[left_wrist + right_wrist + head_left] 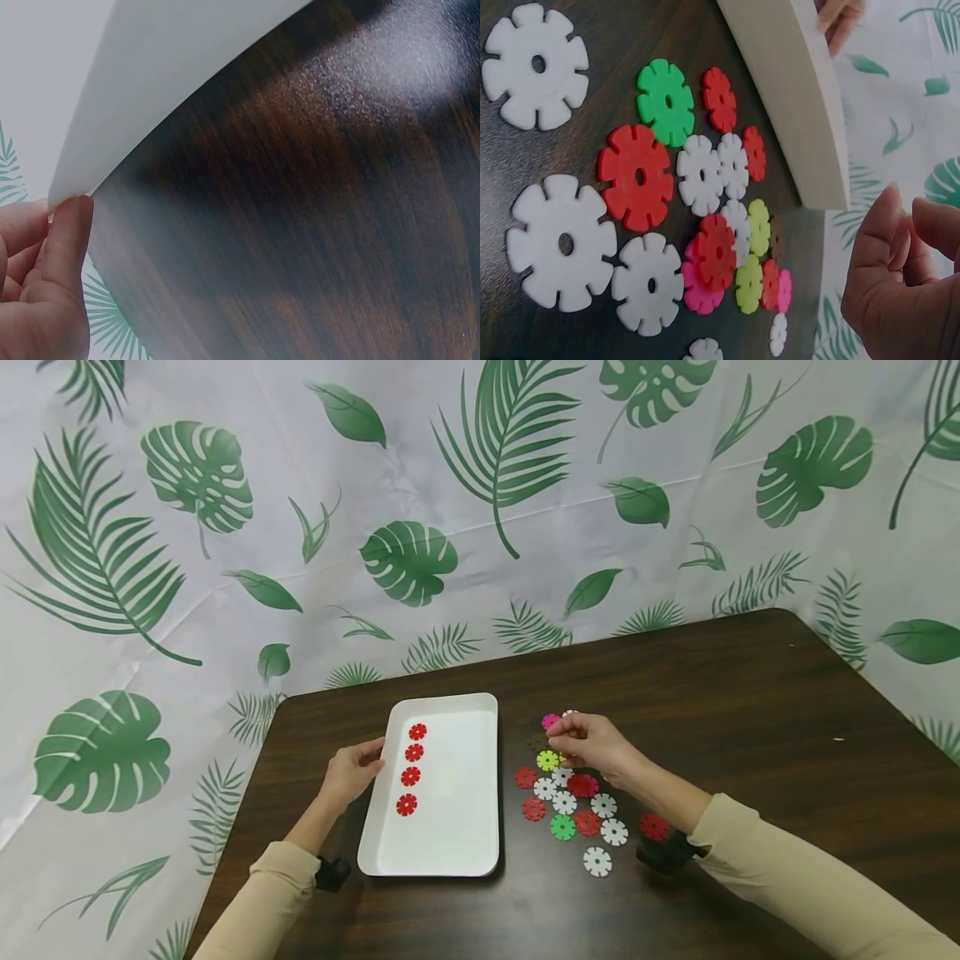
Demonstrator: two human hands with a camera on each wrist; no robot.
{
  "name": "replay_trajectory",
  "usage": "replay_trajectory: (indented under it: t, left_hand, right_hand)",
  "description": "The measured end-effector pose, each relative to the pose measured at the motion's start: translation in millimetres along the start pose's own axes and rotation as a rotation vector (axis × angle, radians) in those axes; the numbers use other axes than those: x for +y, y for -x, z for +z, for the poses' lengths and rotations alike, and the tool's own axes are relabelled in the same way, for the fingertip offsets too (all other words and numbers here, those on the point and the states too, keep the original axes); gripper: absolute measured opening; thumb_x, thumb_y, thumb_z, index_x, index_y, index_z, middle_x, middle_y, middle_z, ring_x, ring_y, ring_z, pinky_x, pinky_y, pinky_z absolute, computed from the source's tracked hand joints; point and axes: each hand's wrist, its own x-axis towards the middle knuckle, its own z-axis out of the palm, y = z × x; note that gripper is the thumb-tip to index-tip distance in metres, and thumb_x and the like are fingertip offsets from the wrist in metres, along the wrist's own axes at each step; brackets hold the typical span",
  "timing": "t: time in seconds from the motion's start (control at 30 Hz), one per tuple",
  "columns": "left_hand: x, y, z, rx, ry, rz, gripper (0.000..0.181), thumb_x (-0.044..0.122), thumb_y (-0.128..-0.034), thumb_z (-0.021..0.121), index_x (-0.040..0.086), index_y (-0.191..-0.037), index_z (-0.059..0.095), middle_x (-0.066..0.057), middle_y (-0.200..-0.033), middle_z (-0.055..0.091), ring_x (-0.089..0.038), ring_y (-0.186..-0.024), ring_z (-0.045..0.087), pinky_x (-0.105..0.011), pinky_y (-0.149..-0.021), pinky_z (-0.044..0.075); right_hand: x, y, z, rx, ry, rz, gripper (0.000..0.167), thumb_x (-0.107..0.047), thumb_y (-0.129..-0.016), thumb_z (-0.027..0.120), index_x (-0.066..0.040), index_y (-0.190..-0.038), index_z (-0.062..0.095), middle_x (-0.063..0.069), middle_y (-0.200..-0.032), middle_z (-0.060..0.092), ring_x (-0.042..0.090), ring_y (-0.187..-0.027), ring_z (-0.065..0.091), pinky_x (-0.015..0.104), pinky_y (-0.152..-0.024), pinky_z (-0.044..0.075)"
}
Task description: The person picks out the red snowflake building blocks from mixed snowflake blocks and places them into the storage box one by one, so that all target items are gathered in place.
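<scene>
The first risk I see on the left is the white tray (450,863) shifting: a tug by the left hand (354,773) would probably slide the four red discs (410,770) out of their column, since they simply lie on its floor. That hand sits at the tray's 10 o'clock, thumb and fingertips pinching the rim, forearm coming up from 7 o'clock. The red discs run from about 11 to 8 o'clock inside.

At the tray's 3 o'clock, the loose discs (603,805) crowd the tabletop (735,693). Some overlap, like the stacked red disc (581,785) over a pink disc (594,785), so a careless pinch could lift two or scatter neighbours. My right hand (594,747) is at the cluster's 12 o'clock, thumb and fingertips drawn close; I can't tell whether they hold a disc. Its forearm reaches in from 4 o'clock, where the black wrist device (663,853), if lowered, could drag the lone red disc (654,827) just beside it.
</scene>
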Motion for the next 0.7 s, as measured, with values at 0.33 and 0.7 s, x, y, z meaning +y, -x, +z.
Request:
replay_trajectory:
  t: [0.33, 0.7]
  left_hand:
    - [-2.5, -2.6, 0.1, -0.018, 0.002, -0.021, 0.040, 0.002, -0.0905, 0.058, -0.003, -0.130, 0.053, -0.023, -0.124, 0.059, -0.032, -0.104, 0.060, -0.038, -0.086, 0.053]
    - [-3.2, -2.9, 0.9, -0.015, -0.002, -0.019, 0.041, 0.002, -0.0906, 0.058, -0.003, -0.131, 0.053, -0.024, -0.125, 0.058, -0.033, -0.105, 0.060, -0.041, -0.088, 0.052]
  right_hand:
    - [5.7, 6.9, -9.8, 0.028, 0.018, 0.026, 0.032, -0.011, -0.090, 0.062, 0.009, -0.114, 0.054, 0.018, -0.097, 0.060, 0.016, -0.070, 0.055, 0.028, -0.069, 0.057]
    - [11.7, 16.5, -21.8, 0.053, 0.030, 0.050, 0.032, -0.011, -0.091, 0.061, 0.009, -0.115, 0.054, 0.020, -0.098, 0.057, 0.018, -0.073, 0.056, 0.027, -0.069, 0.057]
